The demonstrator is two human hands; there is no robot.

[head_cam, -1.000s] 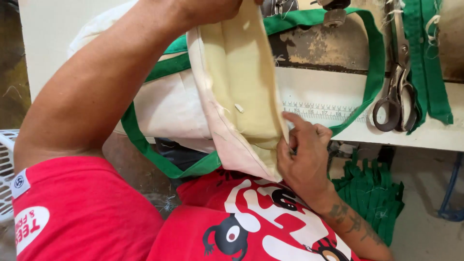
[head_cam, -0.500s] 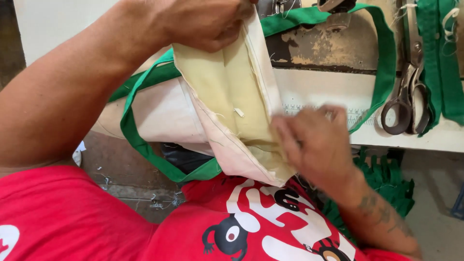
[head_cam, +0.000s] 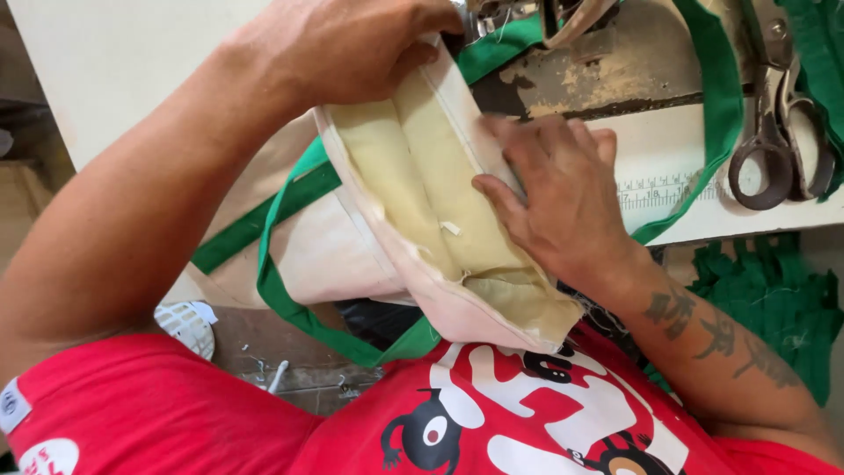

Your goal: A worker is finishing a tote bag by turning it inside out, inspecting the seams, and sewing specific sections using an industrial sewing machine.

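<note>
A cream cloth bag (head_cam: 422, 202) with green strap handles (head_cam: 290, 299) lies half on a sewing table, its yellowish inner side turned up. My left hand (head_cam: 343, 48) grips the bag's upper edge near the sewing machine at the top. My right hand (head_cam: 554, 189) lies flat with spread fingers along the bag's right seam, pressing it against the table. The bag's lower corner (head_cam: 519, 317) hangs down over my red printed shirt (head_cam: 492, 413).
A worn sewing machine base (head_cam: 607, 75) sits at the top. Grey metal scissors (head_cam: 778, 132) lie at the right on the white table (head_cam: 677, 189), beside a printed ruler strip. A pile of green straps (head_cam: 774, 299) hangs below the table edge. Bare floor at lower left.
My right hand moved up from the bag's lower corner to its right seam and flattened. My left hand pulled the top edge higher toward the machine.
</note>
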